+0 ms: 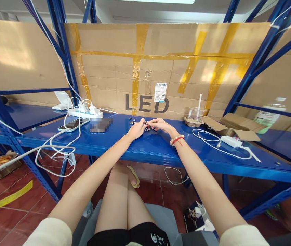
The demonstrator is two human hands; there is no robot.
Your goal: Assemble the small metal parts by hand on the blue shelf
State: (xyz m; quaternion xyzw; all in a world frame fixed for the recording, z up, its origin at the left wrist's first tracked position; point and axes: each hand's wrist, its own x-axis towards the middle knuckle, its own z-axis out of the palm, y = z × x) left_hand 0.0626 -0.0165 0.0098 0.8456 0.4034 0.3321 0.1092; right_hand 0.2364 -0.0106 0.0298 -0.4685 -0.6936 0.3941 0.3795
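Both of my arms reach forward over a blue metal shelf top, and the hands meet near its middle. My left hand has its fingers pinched together around something small. Close beside it, my right hand also pinches, with a beaded bracelet on the wrist. Between and under the fingertips lie small dark and reddish pieces, too small to name. A few tiny dark and shiny bits rest on the shelf just behind my left hand.
On the left are a phone, a white power strip and loose white cables. A drink cup, an opened cardboard box and a white adapter lie right. Taped cardboard walls the back.
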